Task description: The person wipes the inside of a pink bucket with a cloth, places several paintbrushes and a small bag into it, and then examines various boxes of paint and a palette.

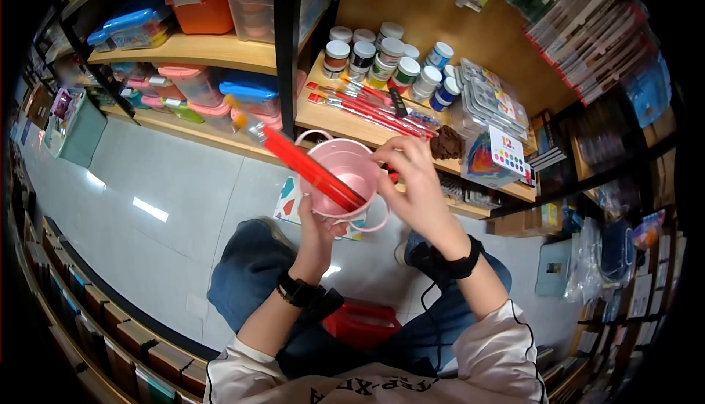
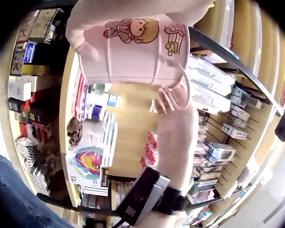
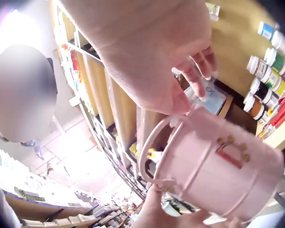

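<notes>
Position: I grip the bucket [image 1: 345, 158] in my left hand [image 1: 316, 246], low on its side, above the floor [image 1: 169, 176] and in front of the shelf [image 1: 323, 121]. The brushes [image 1: 312, 172] lean inside it, red handles down, bristle ends projecting well past the rim. The fingers of my right hand [image 1: 418, 191] are bent and partly apart at the opposite rim; I cannot tell whether they pinch it or only touch it.

Hazard 1, tipping: the long brushes load one side of the bucket. If my left grip loosens, I judge that the bucket could roll toward the bristle side and spill them.

Hazard 2, slipping: the wall looks smooth and tapered. Too light a grip could let it slide; too hard a squeeze could flex it, if it is thin.

Hazard 3, snagging: the lower handle [image 1: 385, 217] stands out beside my right hand. A finger or the wrist strap [image 1: 463, 257] could catch it and jerk the bucket.

Hazard 4, contact: a swing toward the shelf could knock the jars [image 1: 393, 51] or shift the packs [image 1: 367, 110].

Limits of view: the bristle ends are blurred, so their count is uncertain, as is any wrapper around them. The bucket wall hides my left fingertips in the head view. Both wrist views show the bucket's outside but not its contents. The left wrist view cuts off its top.
</notes>
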`<state>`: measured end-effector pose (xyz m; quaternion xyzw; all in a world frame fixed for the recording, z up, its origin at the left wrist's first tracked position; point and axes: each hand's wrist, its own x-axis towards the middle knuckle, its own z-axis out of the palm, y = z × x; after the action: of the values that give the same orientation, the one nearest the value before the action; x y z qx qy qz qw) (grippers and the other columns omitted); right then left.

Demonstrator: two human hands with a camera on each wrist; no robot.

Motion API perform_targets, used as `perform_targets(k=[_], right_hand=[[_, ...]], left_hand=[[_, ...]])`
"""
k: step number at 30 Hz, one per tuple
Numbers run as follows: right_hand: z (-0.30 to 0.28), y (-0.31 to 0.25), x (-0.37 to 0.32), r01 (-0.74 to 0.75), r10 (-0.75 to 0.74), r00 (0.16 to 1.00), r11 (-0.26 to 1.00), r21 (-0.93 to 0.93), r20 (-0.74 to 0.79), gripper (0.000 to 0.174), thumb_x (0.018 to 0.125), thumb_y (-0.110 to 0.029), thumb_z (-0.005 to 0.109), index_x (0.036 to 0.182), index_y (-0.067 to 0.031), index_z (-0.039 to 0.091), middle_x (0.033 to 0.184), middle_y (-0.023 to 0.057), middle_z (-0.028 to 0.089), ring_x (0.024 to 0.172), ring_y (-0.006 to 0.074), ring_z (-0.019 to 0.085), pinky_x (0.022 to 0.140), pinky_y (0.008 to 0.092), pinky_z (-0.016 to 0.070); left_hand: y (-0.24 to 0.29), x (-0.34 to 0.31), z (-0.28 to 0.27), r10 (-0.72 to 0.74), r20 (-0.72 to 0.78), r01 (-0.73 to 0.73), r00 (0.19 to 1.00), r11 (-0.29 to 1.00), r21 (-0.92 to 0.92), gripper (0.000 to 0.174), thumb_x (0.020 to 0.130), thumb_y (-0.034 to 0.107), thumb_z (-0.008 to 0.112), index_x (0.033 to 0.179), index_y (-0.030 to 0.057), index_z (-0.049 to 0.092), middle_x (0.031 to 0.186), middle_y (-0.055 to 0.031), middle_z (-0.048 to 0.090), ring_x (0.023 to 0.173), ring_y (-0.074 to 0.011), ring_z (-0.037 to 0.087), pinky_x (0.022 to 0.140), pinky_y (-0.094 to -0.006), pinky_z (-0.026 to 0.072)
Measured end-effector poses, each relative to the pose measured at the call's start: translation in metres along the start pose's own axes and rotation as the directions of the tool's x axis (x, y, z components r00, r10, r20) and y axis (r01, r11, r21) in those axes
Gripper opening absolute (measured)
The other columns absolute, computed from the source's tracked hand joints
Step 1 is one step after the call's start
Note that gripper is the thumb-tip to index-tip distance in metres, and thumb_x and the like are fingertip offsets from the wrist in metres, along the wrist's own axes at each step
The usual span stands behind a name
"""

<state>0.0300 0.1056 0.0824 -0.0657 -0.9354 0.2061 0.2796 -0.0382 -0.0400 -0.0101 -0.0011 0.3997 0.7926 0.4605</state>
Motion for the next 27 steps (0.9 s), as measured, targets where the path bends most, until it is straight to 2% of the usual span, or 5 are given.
perform_targets(k=[2, 6, 14, 19, 27], right_hand=[[0.002, 0.019, -0.001, -0.12, 0.12, 0.993, 0.992, -0.028, -0.011, 0.018, 0.075, -0.008, 0.058, 0.092, -0.0027, 0.059, 0.093, 0.0131, 0.052, 0.097, 0.0309, 0.046, 0.085, 0.0381, 0.0377], [0.025, 0.084, 0.0, -0.173, 0.179, 0.983, 0.979, -0.105, 0.046, 0.021, 0.074, -0.006, 0.057, 0.095, -0.0024, 0.059, 0.094, 0.0146, 0.054, 0.096, 0.0332, 0.048, 0.084, 0.0392, 0.039], [0.106, 0.177, 0.013, -0.21, 0.247, 0.967, 0.907, -0.366, 0.058, 0.026, 0.073, -0.002, 0.053, 0.098, 0.0037, 0.055, 0.095, 0.0192, 0.054, 0.089, 0.0343, 0.052, 0.079, 0.0397, 0.0442], [0.121, 0.2, 0.028, -0.147, 0.246, 0.965, 0.788, -0.598, 0.086, 0.021, 0.072, -0.007, 0.056, 0.091, -0.0004, 0.056, 0.089, 0.0146, 0.055, 0.083, 0.0284, 0.054, 0.072, 0.0369, 0.0462], [0.125, 0.214, 0.028, -0.01, 0.185, 0.962, 0.763, -0.646, 0.203, 0.021, 0.074, -0.006, 0.05, 0.094, -0.0012, 0.054, 0.091, 0.0141, 0.056, 0.086, 0.027, 0.053, 0.073, 0.0354, 0.0458]], left_hand=[[0.001, 0.001, -0.006, 0.041, -0.079, -0.042, 0.996, 0.999, -0.011, 0.062, 0.085, 0.058, 0.032, 0.125, 0.0106, 0.035, 0.119, -0.0076, 0.049, 0.1, -0.0172, 0.051, 0.079, -0.0313, 0.0427], [0.007, 0.001, -0.015, 0.081, -0.224, -0.096, 0.971, 0.994, -0.058, 0.063, 0.081, 0.06, 0.038, 0.121, 0.0108, 0.04, 0.113, -0.0074, 0.052, 0.093, -0.0173, 0.054, 0.077, -0.031, 0.044], [0.014, -0.004, -0.031, -0.031, -0.165, 0.02, 0.986, 0.998, -0.064, 0.066, 0.083, 0.06, 0.033, 0.126, 0.0094, 0.037, 0.116, -0.0074, 0.051, 0.095, -0.0178, 0.053, 0.079, -0.031, 0.0435], [0.02, -0.002, -0.033, -0.036, -0.143, 0.032, 0.989, 0.999, -0.026, 0.064, 0.084, 0.058, 0.033, 0.127, 0.01, 0.036, 0.12, -0.0058, 0.049, 0.099, -0.0181, 0.053, 0.081, -0.0319, 0.0416], [0.024, -0.006, -0.027, -0.035, -0.083, 0.034, 0.996, 0.999, -0.008, 0.065, 0.084, 0.057, 0.037, 0.129, 0.0111, 0.032, 0.125, -0.0063, 0.045, 0.107, -0.018, 0.048, 0.086, -0.0333, 0.0376]])
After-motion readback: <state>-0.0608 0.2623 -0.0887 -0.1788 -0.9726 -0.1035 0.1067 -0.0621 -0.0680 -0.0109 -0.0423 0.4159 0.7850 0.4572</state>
